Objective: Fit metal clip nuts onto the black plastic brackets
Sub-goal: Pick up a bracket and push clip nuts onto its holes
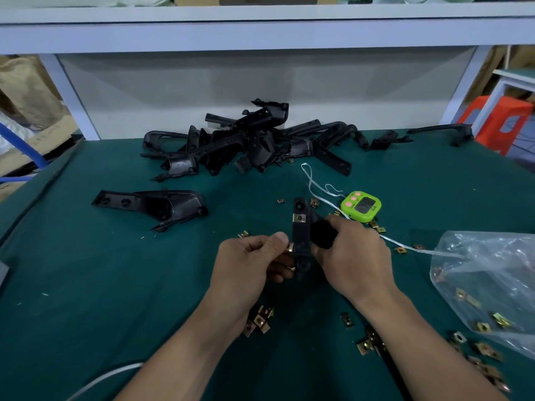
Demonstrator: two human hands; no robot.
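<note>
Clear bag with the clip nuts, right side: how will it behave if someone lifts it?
Probably floppy: the plastic bag lies crumpled and slack on the green mat. Likely bottom-heavy, since the clip nuts sit bunched at its near end. It may spill; loose nuts lie just outside that end.

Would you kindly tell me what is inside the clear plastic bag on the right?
Through the clear plastic bag, a few brass-coloured clip nuts show near its lower edge. Glare, folds and the picture's edge hide whatever else it holds.
</note>
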